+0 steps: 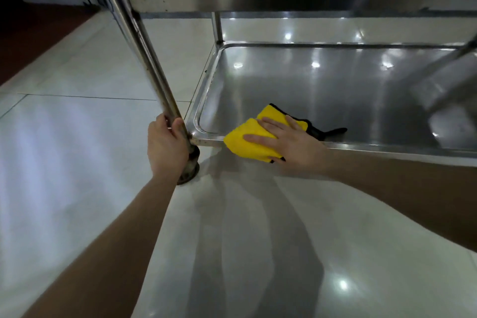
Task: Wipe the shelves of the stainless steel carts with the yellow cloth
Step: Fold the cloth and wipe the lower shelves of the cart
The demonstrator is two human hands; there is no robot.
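Pressing flat with straight fingers, the right hand holds the yellow cloth against the front rim of the bottom shelf of the stainless steel cart, near its front-left corner; part of the cloth overhangs the edge. The left hand is clenched around the cart's front-left post, just above the caster. A glossy tiled floor lies beneath.

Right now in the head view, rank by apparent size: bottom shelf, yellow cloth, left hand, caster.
1. bottom shelf, largest by far.
2. yellow cloth, though the right hand covers part.
3. left hand, gripping the cart post.
4. caster, smallest, partly hidden behind that hand.
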